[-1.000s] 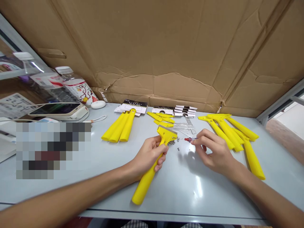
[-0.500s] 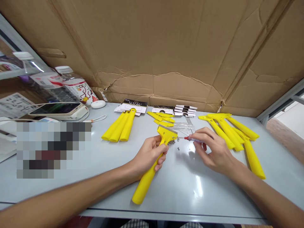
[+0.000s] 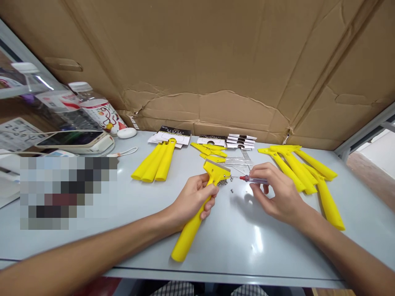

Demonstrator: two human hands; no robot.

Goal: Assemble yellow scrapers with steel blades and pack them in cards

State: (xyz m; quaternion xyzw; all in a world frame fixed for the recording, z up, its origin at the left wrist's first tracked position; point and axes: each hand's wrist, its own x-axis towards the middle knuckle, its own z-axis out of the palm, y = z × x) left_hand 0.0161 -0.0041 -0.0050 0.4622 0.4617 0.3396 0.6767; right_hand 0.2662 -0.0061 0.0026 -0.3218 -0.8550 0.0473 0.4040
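My left hand (image 3: 197,199) is wrapped round the neck of a yellow scraper (image 3: 188,240), whose head with a metal blade tilts up and away from me. In my right hand (image 3: 277,195) is a screwdriver (image 3: 253,179) with a clear handle and red collar, pinched between thumb and fingers. Its thin shaft points left at the right corner of the scraper head; whether the tip touches a screw I cannot tell. Small screws (image 3: 224,183) lie in a pile behind the scraper head, and one loose screw (image 3: 232,190) sits to the right.
Yellow handles with cards (image 3: 160,162) lie left of centre; several more handles (image 3: 290,168) lie right. Behind the hands are yellow head plates (image 3: 210,152), metal blades (image 3: 239,161) and folded cards (image 3: 240,142). A phone (image 3: 70,139) and bottles (image 3: 98,109) stand left, cardboard (image 3: 210,57) behind.
The screwdriver has shifted very slightly, and its handle shows more between my right fingers. The whole view has moved a little. Both hands keep their holds.
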